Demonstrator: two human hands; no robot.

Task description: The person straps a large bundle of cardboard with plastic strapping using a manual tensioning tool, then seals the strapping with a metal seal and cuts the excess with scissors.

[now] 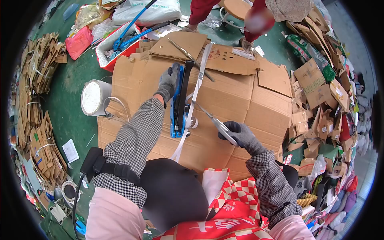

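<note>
My left hand (168, 83), in a grey glove, is closed around the upper end of a blue strapping tool (176, 108) with a long black handle. The tool rests on stacked flattened cardboard (224, 108). A white strap (197, 86) runs over the cardboard and passes beside the tool. My right hand (239, 135), gloved in grey and black, holds scissors (221, 129) by their pale handles, and the blades point up and left to the strap. A metal rod (188, 55) lies across the top of the cardboard.
A strap roll (96, 97) stands left of the cardboard. Beyond it is a red-and-white box (113, 49) with blue cutters (134, 30). Tied cardboard bundles (46, 156) line the left, loose cardboard (316, 92) the right. Another person (256, 22) is at the top, near a stool (236, 9).
</note>
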